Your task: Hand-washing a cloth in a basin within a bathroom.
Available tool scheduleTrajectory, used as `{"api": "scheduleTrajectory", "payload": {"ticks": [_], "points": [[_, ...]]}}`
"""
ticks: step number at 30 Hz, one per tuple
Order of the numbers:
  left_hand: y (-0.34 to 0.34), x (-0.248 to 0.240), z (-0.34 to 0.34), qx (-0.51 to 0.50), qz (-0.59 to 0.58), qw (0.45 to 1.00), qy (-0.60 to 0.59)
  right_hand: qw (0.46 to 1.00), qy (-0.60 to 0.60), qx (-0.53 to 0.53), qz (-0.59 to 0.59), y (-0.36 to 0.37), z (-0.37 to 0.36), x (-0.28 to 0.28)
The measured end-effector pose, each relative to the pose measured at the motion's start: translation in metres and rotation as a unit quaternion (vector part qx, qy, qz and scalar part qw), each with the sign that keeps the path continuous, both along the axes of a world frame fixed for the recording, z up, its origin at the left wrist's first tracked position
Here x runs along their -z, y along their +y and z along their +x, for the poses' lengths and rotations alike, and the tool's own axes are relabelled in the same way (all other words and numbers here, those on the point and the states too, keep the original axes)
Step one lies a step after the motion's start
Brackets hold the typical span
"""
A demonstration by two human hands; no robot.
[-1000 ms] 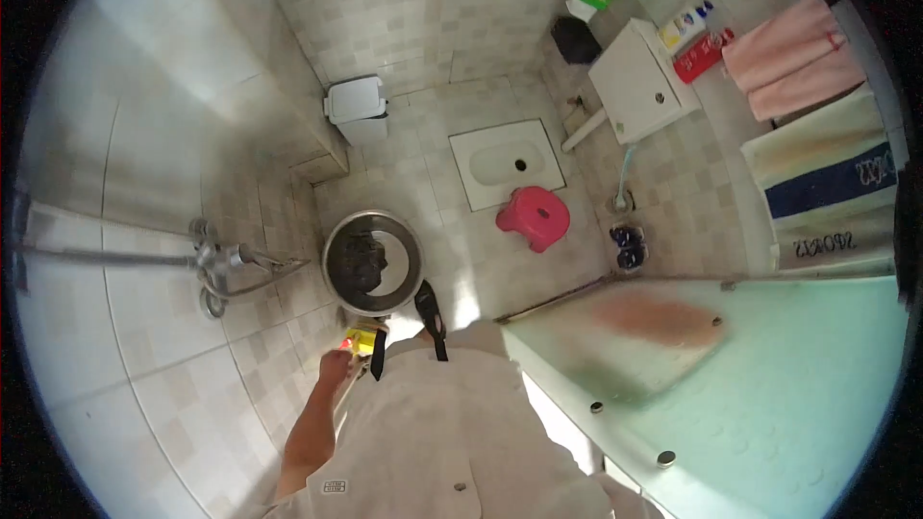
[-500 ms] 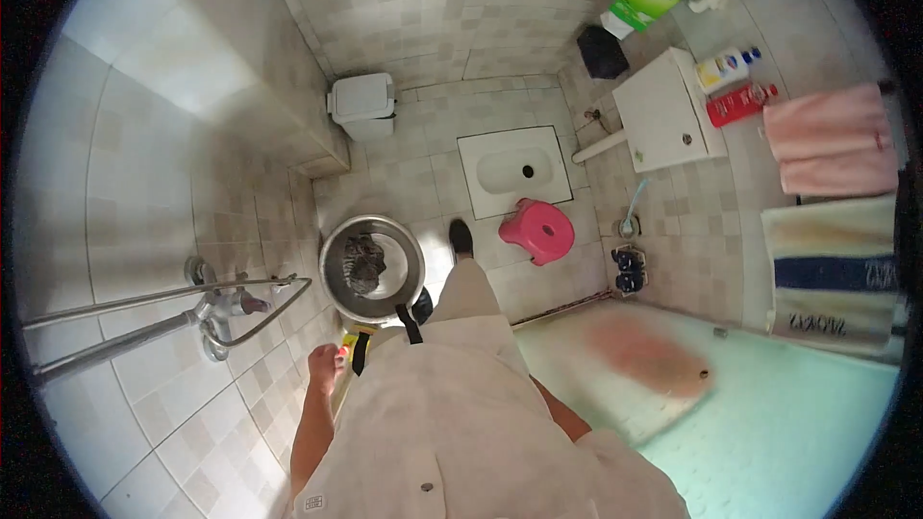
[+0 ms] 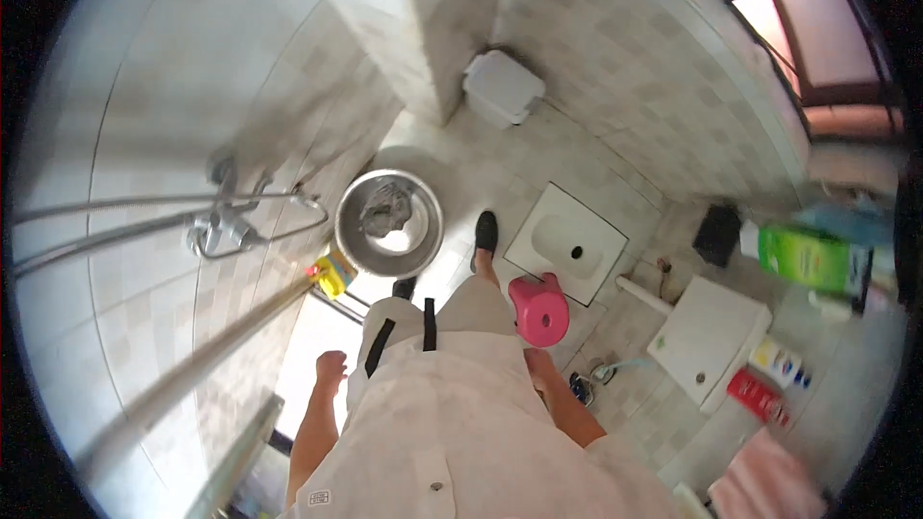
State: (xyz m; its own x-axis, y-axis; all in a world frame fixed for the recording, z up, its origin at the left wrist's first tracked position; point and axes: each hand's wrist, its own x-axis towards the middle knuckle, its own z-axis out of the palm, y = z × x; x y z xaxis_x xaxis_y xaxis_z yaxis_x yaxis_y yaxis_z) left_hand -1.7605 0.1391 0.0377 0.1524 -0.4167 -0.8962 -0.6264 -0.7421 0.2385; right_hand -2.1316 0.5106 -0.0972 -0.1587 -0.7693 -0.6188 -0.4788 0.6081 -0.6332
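Note:
My left hand (image 3: 332,371) hangs beside my left thigh, fingers loosely curled, with nothing visible in it. Low at my right side is my right hand (image 3: 540,365), near a pink plastic stool (image 3: 540,312); its fingers are mostly hidden. A round steel basin (image 3: 343,235) stands on the floor ahead to the left, apart from both hands. Inside lies a crumpled dark grey cloth (image 3: 386,211). Between my left hand and the basin is a yellow container with a red top (image 3: 334,274).
A squat toilet (image 3: 567,240) is set in the floor ahead right. Farther off stands a lidded white bin (image 3: 503,88). Shower pipes (image 3: 226,226) run along the left wall. At right are a white cistern (image 3: 711,338), a red bottle (image 3: 760,396) and a pink towel (image 3: 769,481).
My view has turned leftward, so the toilet, bin and cistern sit lower or farther right. My right hand has come into view beside the stool. The cloth remains in the basin.

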Motion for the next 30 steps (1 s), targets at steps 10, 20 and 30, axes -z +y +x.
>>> {"api": "scheduleTrajectory", "payload": {"ticks": [10, 20, 30], "points": [[0.077, 0.004, -0.070, -0.108, -0.076, 0.991, 0.019, 0.836, -0.244, 0.422, 0.252, -0.107, -0.126, -0.083], [0.143, 0.064, -0.023, -0.260, -0.052, 0.964, 0.023, 0.927, -0.084, 0.258, 0.259, -0.141, -0.104, -0.105], [0.182, 0.062, -0.001, -0.376, -0.088, 0.922, 0.006, 0.984, 0.022, -0.124, -0.125, -0.344, -0.067, -0.091]]}}
